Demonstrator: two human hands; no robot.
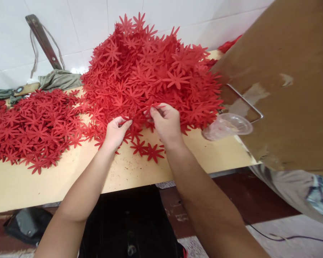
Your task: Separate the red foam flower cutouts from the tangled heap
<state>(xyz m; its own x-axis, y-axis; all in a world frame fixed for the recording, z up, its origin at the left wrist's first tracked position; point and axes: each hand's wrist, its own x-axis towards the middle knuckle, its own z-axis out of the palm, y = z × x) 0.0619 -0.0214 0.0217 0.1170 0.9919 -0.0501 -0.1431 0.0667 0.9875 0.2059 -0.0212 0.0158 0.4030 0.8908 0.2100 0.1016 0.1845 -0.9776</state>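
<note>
Red paper flowers [150, 77] lie heaped in a big mound toward the back edge of the bench [56, 182], against the white tiled wall [91, 21]. At the mound's near foot, the right hand [165, 123] pinches a flower petal between thumb and fingers, while the left hand [115, 132], just beside it, curls its fingertips onto the flowers at the heap's rim. A few loose flowers [148, 150] lie on the bare wood below both hands. A flatter spread of flowers [34, 129] covers the bench's left end. A clear plastic cup [227, 126] lies tipped at the right edge, under a tilted brown board [290, 82].
</note>
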